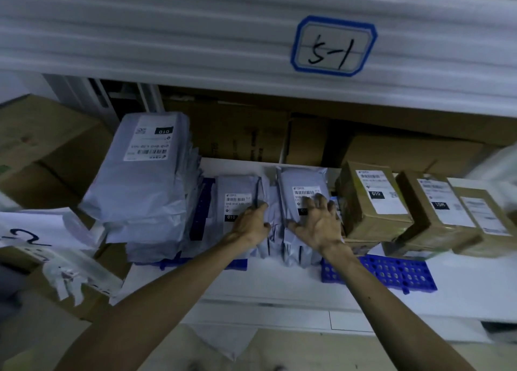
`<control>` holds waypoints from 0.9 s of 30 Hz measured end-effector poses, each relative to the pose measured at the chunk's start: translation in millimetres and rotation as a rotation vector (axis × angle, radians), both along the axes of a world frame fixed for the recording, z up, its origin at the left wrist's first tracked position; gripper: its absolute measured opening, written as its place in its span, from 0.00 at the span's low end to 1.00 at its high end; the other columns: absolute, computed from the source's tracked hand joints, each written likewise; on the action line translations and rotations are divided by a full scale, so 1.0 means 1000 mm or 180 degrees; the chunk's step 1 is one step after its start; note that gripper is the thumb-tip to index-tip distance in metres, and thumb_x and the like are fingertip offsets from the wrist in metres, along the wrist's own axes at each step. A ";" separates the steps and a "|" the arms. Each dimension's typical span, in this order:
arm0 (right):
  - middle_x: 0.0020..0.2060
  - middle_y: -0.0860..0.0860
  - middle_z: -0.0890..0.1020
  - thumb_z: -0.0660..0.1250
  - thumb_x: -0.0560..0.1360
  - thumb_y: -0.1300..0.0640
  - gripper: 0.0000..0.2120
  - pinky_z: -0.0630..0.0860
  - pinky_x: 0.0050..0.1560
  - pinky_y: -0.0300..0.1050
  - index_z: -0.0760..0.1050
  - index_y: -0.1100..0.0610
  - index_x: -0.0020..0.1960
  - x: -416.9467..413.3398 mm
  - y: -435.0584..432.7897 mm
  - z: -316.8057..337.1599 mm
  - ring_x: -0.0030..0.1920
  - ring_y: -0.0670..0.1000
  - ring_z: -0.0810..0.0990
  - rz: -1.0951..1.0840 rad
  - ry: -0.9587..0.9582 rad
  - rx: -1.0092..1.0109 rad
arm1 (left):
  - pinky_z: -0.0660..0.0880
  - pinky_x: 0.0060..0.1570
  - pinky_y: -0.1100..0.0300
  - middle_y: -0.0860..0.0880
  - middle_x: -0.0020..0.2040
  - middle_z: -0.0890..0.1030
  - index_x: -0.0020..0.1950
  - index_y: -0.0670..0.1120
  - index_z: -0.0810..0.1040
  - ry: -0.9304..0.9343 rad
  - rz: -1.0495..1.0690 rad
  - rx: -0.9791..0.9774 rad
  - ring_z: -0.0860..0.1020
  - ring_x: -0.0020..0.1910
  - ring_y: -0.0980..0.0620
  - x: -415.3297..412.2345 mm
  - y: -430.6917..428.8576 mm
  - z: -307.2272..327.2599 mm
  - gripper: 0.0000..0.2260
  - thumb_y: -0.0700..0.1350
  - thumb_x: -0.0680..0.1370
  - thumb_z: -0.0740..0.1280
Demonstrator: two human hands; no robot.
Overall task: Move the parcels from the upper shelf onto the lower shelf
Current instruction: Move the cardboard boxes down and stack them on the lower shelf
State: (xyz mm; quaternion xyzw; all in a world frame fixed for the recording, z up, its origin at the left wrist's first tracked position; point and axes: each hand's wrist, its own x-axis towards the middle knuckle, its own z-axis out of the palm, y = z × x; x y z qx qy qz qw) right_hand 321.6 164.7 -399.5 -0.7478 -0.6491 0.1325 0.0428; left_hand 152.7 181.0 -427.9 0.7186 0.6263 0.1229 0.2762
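- You are facing a white rack: the upper shelf edge (195, 35) is carrying a blue-bordered label (333, 46), and the lower shelf (279, 289) is lying beneath it.
- A leaning stack of grey mailers (140, 189) is filling its left side, and brown boxes (375, 200) are lining the right.
- Your left hand (251, 224) is curling its fingers round the edge of the left grey parcel (235, 194), gripping it.
- Your right hand (317, 225) is spreading its fingers flat against the right grey parcel (303, 180), pressing it upright.
- Both parcels are standing on the lower shelf among blue racks (391, 273).
- Judging by this, these two are nearly placed. The upper shelf's top is hidden, so what is remaining is impossible to tell.
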 end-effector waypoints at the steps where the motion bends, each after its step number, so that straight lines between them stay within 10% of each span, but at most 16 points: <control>1: 0.72 0.53 0.57 0.67 0.69 0.36 0.36 0.65 0.66 0.64 0.60 0.49 0.71 0.001 0.000 0.001 0.73 0.64 0.53 -0.0009 0.0039 0.0006 | 0.72 0.41 0.65 0.43 0.61 0.76 0.72 0.48 0.64 -0.0008 0.0031 0.0017 0.78 0.50 0.49 0.001 0.000 0.001 0.23 0.43 0.79 0.66; 14: 0.71 0.53 0.56 0.66 0.68 0.35 0.34 0.66 0.65 0.64 0.62 0.48 0.69 0.005 0.000 0.002 0.70 0.63 0.55 0.0077 0.0020 0.0042 | 0.74 0.42 0.56 0.39 0.58 0.74 0.63 0.47 0.75 -0.0125 0.0358 0.0243 0.77 0.48 0.42 -0.008 0.002 0.026 0.12 0.42 0.80 0.62; 27: 0.71 0.56 0.56 0.65 0.71 0.37 0.34 0.69 0.62 0.63 0.62 0.52 0.71 -0.005 0.003 0.006 0.69 0.65 0.58 0.0014 -0.0183 0.0087 | 0.68 0.65 0.57 0.40 0.68 0.64 0.73 0.45 0.66 -0.0486 0.0845 0.0346 0.70 0.64 0.43 -0.045 -0.021 0.014 0.21 0.41 0.80 0.65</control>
